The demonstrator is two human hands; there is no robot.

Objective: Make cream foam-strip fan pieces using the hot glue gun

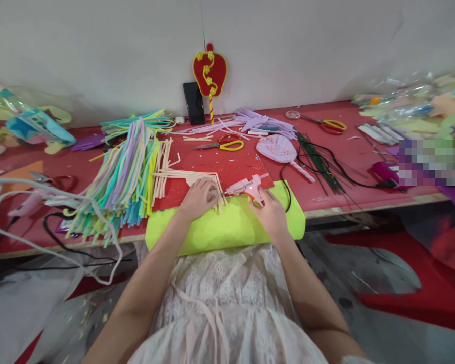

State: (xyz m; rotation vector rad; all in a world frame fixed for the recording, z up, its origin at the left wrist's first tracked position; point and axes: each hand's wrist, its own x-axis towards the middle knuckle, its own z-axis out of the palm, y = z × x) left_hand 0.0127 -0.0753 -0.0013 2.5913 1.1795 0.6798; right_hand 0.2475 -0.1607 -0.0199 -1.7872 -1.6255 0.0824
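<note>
My right hand (270, 212) is wrapped round the handle of a pink glue gun (252, 187), its nozzle pointing left. Close to that nozzle, my left hand (200, 198) presses down on bent cream pipe cleaners (189, 175), fingers closed over them. Their long parts run left and their short ends turn down at the right. Whether the nozzle touches them I cannot tell. Beneath both hands lies a bright yellow-green cloth (223, 227) along the table edge. A red board (242, 162) is behind it.
Pipe cleaners in many colours (125, 167) are heaped at the left. Yellow-handled scissors (220, 145), a pink pipe-cleaner piece (276, 148) and green stems (322, 164) lie farther back. A red-and-yellow ornament (210, 73) and a black phone (193, 103) lean on the wall. A black cord (341, 167) crosses the right side.
</note>
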